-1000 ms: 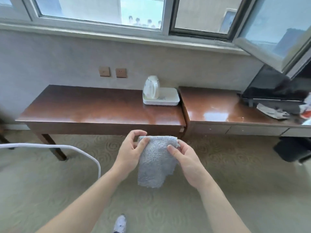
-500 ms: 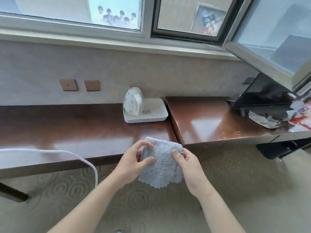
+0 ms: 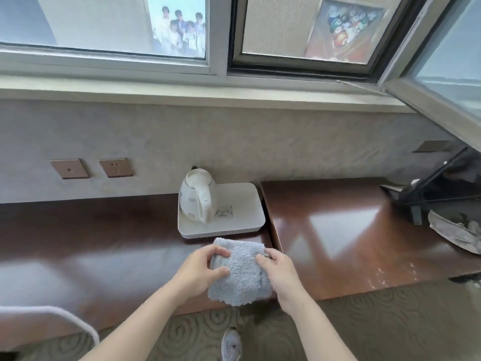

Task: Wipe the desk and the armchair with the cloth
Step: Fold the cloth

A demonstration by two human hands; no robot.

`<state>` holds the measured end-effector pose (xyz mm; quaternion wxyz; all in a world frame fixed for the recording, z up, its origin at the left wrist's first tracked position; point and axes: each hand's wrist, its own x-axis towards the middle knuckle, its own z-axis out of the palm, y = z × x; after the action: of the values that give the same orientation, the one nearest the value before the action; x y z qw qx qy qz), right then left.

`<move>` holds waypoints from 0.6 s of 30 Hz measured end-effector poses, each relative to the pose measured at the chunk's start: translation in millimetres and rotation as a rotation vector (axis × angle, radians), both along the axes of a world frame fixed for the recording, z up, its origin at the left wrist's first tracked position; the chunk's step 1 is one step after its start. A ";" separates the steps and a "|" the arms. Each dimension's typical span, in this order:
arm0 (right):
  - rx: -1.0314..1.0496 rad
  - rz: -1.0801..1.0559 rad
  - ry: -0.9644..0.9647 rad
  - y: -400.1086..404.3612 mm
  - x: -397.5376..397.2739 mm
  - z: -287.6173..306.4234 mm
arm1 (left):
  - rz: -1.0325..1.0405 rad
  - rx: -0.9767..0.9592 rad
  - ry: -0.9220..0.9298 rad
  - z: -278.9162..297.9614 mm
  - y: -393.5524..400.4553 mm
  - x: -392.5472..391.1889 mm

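Although the cloth [image 3: 238, 272] is in hand, the head view suggests the wiping itself has not begun: the grey terry square hangs folded at lower centre of the frame, just above the near edge of the desk [image 3: 104, 243], and whether it touches the wood I cannot tell. The left hand [image 3: 200, 272] pinches its left side, thumb on the front and fingers curled round the top; the right hand [image 3: 278, 272] grips the right side, fingers curled over the edge. By my judgement both the desk and the armchair remain to be done, and no armchair is plainly in view; only a white curved rail [image 3: 52, 313] shows at lower left.

The surface is dark glossy wood running across the middle of the frame, joined at centre to a second top [image 3: 351, 235] on the right, which carries pale specks near its front edge. A white kettle [image 3: 197, 199] stands on a white tray [image 3: 247, 204] just behind the cloth. Two wall sockets [image 3: 91, 168] sit at centre left, windows [image 3: 104, 22] span the top, dark equipment [image 3: 442, 188] crowds the right edge, and patterned carpet [image 3: 390, 321] and a shoe [image 3: 230, 345] fill the bottom.
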<state>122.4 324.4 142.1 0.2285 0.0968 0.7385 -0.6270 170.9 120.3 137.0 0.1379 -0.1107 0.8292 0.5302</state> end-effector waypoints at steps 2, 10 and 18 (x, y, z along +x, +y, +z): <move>0.078 -0.038 0.004 -8.4 -53.2 -21.3 | 0.059 -0.065 -0.025 -15.1 3.5 -49.2; 0.293 0.043 0.010 -45.8 -247.3 -97.9 | 0.057 -0.374 -0.089 -78.6 6.0 -233.3; 0.705 0.785 0.356 -64.6 -329.5 -166.4 | -0.258 -0.733 -0.179 -139.1 5.3 -324.3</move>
<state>-207.2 259.7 -24.3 0.2707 -0.2225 0.9112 -0.2166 -153.4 125.6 -2.1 0.2264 -0.0935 0.9553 0.1657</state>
